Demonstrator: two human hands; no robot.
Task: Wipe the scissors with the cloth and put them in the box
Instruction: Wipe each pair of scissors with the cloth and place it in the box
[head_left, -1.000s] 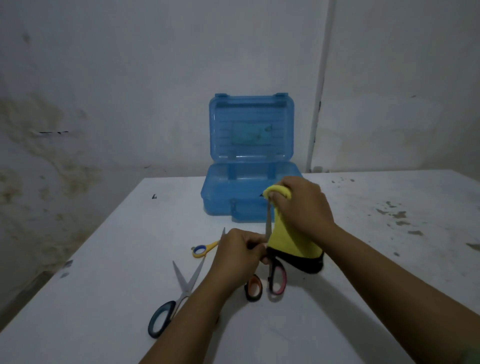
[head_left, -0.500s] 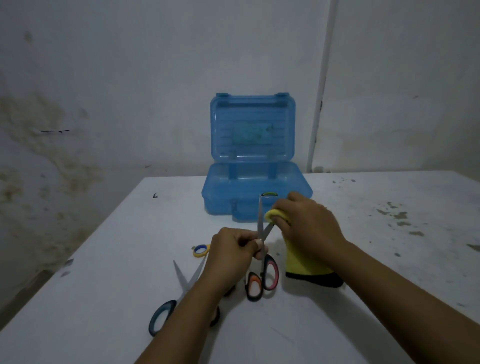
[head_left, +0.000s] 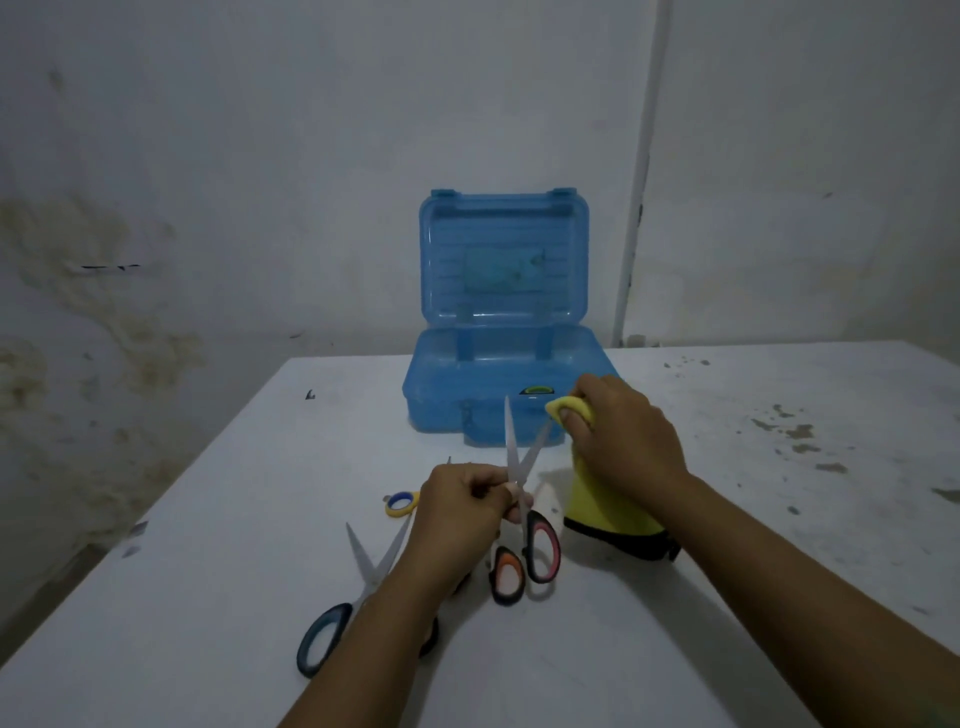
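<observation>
My left hand (head_left: 465, 501) pinches a pair of scissors with orange and pink handles (head_left: 524, 558) near the pivot, blades spread and pointing up. My right hand (head_left: 626, 436) grips a yellow cloth (head_left: 608, 512) with a black edge, pinched at the tip of the right blade. The blue box (head_left: 498, 400) stands open behind, lid upright, with a green-handled item inside near the front wall.
Dark-handled scissors (head_left: 358, 587) lie open on the white table (head_left: 208, 519) under my left forearm. A yellow and blue handle (head_left: 401, 503) of another pair shows left of my left hand. The table's left edge drops off by a stained wall.
The scissor blades have spread apart. My right hand slid the cloth down to the pivot, then back up along the right blade to its tip.
</observation>
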